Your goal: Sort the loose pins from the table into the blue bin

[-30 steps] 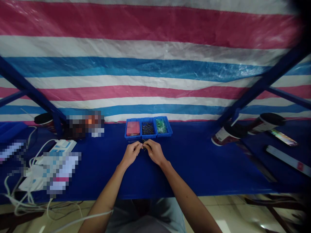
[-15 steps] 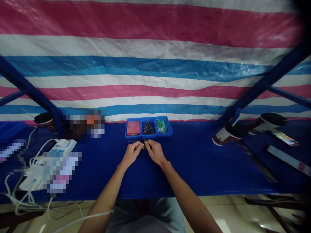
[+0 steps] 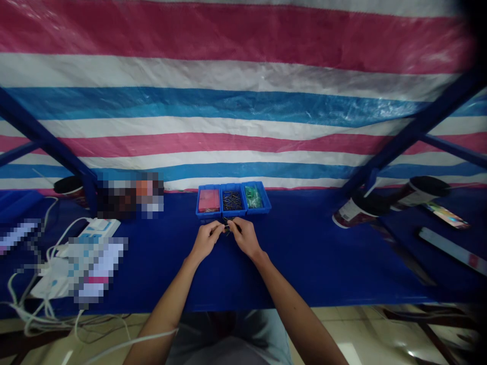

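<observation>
My left hand [image 3: 206, 240] and my right hand [image 3: 245, 237] meet close together just in front of three blue bins. Both are closed, fingertips pinched around a few thin dark screws [image 3: 227, 226], whose ends poke out between them. Exactly how many each hand grips is hidden by the fingers. Directly behind, the middle bin [image 3: 233, 215] holds loose dark screws [image 3: 232, 201] like these. Pink flat packets [image 3: 209, 199] fill the left bin [image 3: 197, 205], and green items in clear plastic bags [image 3: 252, 195] lie in the right bin [image 3: 263, 210].
The blue table [image 3: 304, 253] has a white power strip [image 3: 101, 229] with tangled cables at left. Cups [image 3: 352, 212] and phones [image 3: 451, 246] are at right. Blue slanted posts [image 3: 403, 137] stand on both sides before a striped sheet [image 3: 243, 111].
My right hand has shifted very slightly, and a little more of the screws shows between the fingertips. My left hand stays almost in place; the bins have not moved.
</observation>
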Action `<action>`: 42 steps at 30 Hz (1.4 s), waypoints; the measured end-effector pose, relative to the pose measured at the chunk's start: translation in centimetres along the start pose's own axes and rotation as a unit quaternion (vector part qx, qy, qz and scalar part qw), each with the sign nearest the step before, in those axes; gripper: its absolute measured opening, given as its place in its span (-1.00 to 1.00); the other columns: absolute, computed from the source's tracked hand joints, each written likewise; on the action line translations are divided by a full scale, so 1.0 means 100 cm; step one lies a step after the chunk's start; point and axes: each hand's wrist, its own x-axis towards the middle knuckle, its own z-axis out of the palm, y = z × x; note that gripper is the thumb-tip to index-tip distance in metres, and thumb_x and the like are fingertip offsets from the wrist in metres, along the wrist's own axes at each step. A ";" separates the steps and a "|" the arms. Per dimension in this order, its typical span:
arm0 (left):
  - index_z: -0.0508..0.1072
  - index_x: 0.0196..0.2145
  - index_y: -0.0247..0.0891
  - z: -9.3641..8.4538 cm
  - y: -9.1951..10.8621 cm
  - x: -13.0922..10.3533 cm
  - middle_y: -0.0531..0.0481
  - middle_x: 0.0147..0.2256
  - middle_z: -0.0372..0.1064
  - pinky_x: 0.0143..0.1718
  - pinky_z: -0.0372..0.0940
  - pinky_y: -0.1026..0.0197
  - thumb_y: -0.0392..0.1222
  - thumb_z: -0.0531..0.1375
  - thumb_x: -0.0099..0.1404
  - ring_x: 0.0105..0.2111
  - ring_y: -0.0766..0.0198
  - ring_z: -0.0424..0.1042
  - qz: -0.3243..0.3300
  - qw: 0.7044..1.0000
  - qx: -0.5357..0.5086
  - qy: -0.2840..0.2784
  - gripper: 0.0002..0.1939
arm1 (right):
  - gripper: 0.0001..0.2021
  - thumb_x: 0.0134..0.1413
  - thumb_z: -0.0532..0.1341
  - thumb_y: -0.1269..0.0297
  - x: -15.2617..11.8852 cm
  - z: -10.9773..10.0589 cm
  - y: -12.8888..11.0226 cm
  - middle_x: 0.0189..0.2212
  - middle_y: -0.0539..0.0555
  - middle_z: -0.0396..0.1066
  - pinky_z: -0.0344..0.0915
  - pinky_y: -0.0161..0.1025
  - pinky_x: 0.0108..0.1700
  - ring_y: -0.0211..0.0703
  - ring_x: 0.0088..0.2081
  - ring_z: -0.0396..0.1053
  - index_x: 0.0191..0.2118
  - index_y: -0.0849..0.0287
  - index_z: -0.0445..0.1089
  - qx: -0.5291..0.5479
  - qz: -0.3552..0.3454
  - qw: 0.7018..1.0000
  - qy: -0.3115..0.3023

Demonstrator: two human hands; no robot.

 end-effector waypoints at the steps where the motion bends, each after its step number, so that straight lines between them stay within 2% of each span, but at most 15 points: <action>1: 0.45 -0.39 -0.31 0.000 0.000 0.000 0.15 -0.67 0.14 -0.51 0.07 0.33 0.05 0.07 0.41 -0.64 0.38 0.16 0.000 1.000 -0.001 0.001 -0.60 | -0.58 0.39 0.04 0.10 0.000 -0.001 0.000 -0.54 -0.02 0.29 0.12 -0.32 -0.41 -0.27 -0.50 0.21 -0.49 0.17 0.32 0.005 -0.003 1.000 -0.001; 8: 0.43 -0.41 -0.30 -0.001 -0.002 0.000 0.16 -0.68 0.11 -0.51 0.05 0.33 0.08 0.05 0.41 -0.65 0.39 0.12 0.000 1.000 -0.012 0.011 -0.58 | -0.79 0.32 0.15 0.26 0.000 -0.001 0.001 -0.32 0.09 0.48 0.32 -0.25 -0.18 -0.14 -0.28 0.44 -0.31 0.15 0.49 0.066 -0.026 0.997 0.020; 13: 0.42 -0.41 -0.30 -0.001 -0.001 0.000 0.16 -0.67 0.10 -0.51 0.05 0.33 0.10 0.06 0.40 -0.64 0.39 0.12 -0.009 1.000 -0.020 0.012 -0.58 | -0.85 0.27 0.17 0.32 0.001 -0.003 0.000 -0.24 0.11 0.50 0.36 -0.20 -0.08 -0.09 -0.18 0.46 -0.25 0.12 0.51 0.081 -0.031 0.996 0.033; 19: 0.44 -0.40 -0.31 -0.001 -0.003 0.000 0.16 -0.67 0.09 -0.52 0.03 0.32 0.10 0.07 0.39 -0.64 0.39 0.10 -0.010 0.999 -0.027 0.020 -0.57 | -0.84 0.27 0.15 0.34 0.002 -0.010 -0.001 -0.23 0.12 0.49 0.37 -0.19 -0.09 -0.10 -0.19 0.46 -0.25 0.12 0.50 0.071 -0.035 0.996 0.028; 21: 0.43 -0.41 -0.31 -0.002 -0.004 0.000 0.17 -0.67 0.08 -0.53 0.02 0.32 0.10 0.08 0.39 -0.65 0.40 0.09 -0.011 0.999 -0.038 0.037 -0.58 | -0.84 0.28 0.14 0.33 0.005 -0.013 -0.002 -0.23 0.12 0.48 0.37 -0.20 -0.10 -0.10 -0.19 0.44 -0.24 0.12 0.49 0.053 -0.037 0.997 0.048; 24: 0.43 -0.40 -0.30 -0.004 -0.003 0.000 0.17 -0.68 0.03 -0.55 0.00 0.32 0.09 0.08 0.39 -0.65 0.40 0.07 -0.018 0.995 -0.056 0.075 -0.59 | -0.82 0.31 0.13 0.28 0.017 -0.018 -0.004 -0.19 0.14 0.44 0.36 -0.21 -0.12 -0.10 -0.20 0.42 -0.23 0.12 0.48 0.013 -0.027 0.993 0.117; 27: 0.47 -0.32 -0.30 -0.005 0.000 -0.002 0.17 -0.67 0.04 -0.54 0.00 0.32 0.08 0.08 0.39 -0.63 0.38 0.08 -0.017 0.994 -0.053 0.093 -0.62 | -0.78 0.34 0.11 0.22 0.031 -0.019 -0.004 -0.17 0.15 0.40 0.34 -0.22 -0.17 -0.15 -0.32 0.38 -0.16 0.13 0.49 -0.036 -0.002 0.986 0.164; 31: 0.50 -0.24 -0.28 -0.006 0.002 -0.006 0.15 -0.64 0.05 -0.51 0.02 0.30 0.09 0.09 0.38 -0.61 0.36 0.10 0.002 0.991 -0.005 0.135 -0.62 | -0.72 0.36 0.08 0.19 0.032 -0.016 0.000 -0.12 0.17 0.38 0.33 -0.22 -0.20 -0.18 -0.37 0.36 -0.01 0.12 0.48 -0.077 0.012 0.987 0.138; 34: 0.53 -0.21 -0.25 -0.013 -0.003 -0.007 0.17 -0.64 0.02 -0.48 0.04 0.31 0.08 0.11 0.36 -0.61 0.36 0.08 0.021 0.985 0.073 0.156 -0.65 | -0.74 0.37 0.08 0.22 0.019 -0.012 0.002 -0.19 0.14 0.42 0.32 -0.24 -0.18 -0.16 -0.31 0.40 -0.02 0.10 0.49 -0.066 -0.018 0.994 0.089; 38: 0.55 -0.16 -0.18 -0.025 -0.014 -0.005 0.15 -0.64 0.15 -0.44 0.06 0.32 0.02 0.10 0.36 -0.60 0.33 0.21 0.005 0.972 0.200 0.126 -0.70 | -0.79 0.36 0.11 0.26 0.003 -0.003 0.004 -0.28 0.07 0.45 0.29 -0.30 -0.25 -0.20 -0.34 0.40 -0.15 0.07 0.51 -0.076 -0.057 0.996 -0.002; 42: 0.56 -0.14 -0.09 -0.028 -0.021 -0.003 0.11 -0.60 0.29 -0.44 0.04 0.31 -0.02 0.13 0.35 -0.56 0.28 0.31 -0.011 0.960 0.269 0.082 -0.74 | -0.87 0.31 0.19 0.30 0.000 0.002 0.009 -0.35 0.00 0.43 0.24 -0.33 -0.30 -0.26 -0.41 0.38 -0.20 0.07 0.51 -0.097 -0.053 0.993 -0.041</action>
